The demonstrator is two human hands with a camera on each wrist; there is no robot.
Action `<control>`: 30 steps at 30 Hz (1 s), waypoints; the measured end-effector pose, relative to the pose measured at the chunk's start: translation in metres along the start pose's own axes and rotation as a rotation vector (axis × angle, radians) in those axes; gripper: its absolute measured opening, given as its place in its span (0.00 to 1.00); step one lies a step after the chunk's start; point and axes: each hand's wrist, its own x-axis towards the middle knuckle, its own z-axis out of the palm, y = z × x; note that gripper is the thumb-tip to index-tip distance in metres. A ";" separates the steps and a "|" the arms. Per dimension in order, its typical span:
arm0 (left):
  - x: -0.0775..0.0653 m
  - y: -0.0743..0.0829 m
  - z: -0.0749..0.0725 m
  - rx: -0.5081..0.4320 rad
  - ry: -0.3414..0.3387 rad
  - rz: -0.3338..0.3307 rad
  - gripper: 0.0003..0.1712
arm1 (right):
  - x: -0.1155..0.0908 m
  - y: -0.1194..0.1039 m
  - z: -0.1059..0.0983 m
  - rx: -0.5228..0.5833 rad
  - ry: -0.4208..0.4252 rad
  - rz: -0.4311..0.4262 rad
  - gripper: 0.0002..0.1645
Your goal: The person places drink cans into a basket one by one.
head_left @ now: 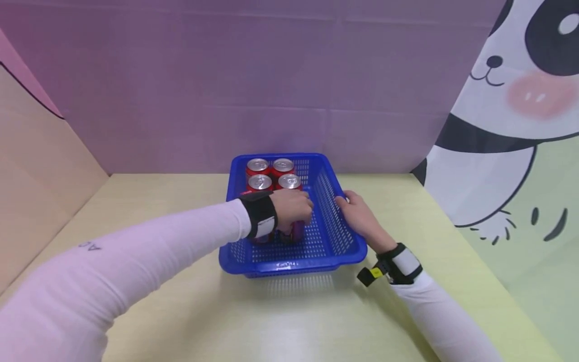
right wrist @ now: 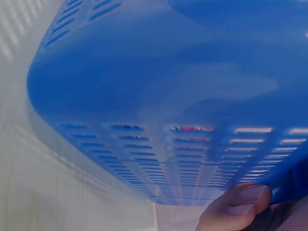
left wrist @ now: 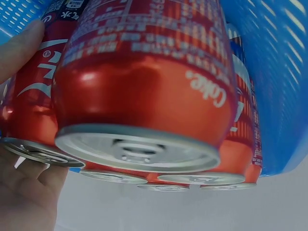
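A blue plastic basket (head_left: 294, 264) with slotted walls holds several red Coke cans (head_left: 289, 182), standing upright with silver tops showing. My left hand (head_left: 293, 207) reaches down into it and grips a Coke can (left wrist: 34, 115) near the front, thumb on one side and fingers on the other. Much of that can is hidden under the hand in the head view. Right beside it, another Coke can (left wrist: 144, 96) fills the middle of the left wrist view. My right hand (head_left: 362, 218) holds the basket's right rim, fingertips (right wrist: 254, 192) over its outer side.
The basket stands on a pale yellow table (head_left: 289, 322), close to a purple back wall (head_left: 271, 85). On the right is a wall with a panda drawing (head_left: 534, 95). A beige panel (head_left: 36, 151) borders the left side. A black strap end (head_left: 365, 276) hangs from the right wrist.
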 end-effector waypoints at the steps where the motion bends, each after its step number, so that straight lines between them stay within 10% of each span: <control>1: 0.000 0.000 -0.001 0.003 -0.011 -0.013 0.23 | 0.000 -0.001 0.000 0.003 -0.002 0.000 0.27; 18: -0.018 0.007 -0.009 -0.083 0.127 -0.111 0.24 | -0.003 0.006 -0.005 0.012 -0.006 -0.009 0.25; 26: -0.099 -0.014 -0.025 -0.235 0.515 -0.314 0.17 | 0.005 0.006 -0.010 -0.022 0.035 -0.022 0.27; 30: -0.151 -0.023 -0.011 -0.283 0.603 -0.493 0.17 | 0.008 0.011 -0.027 -0.009 0.013 -0.047 0.31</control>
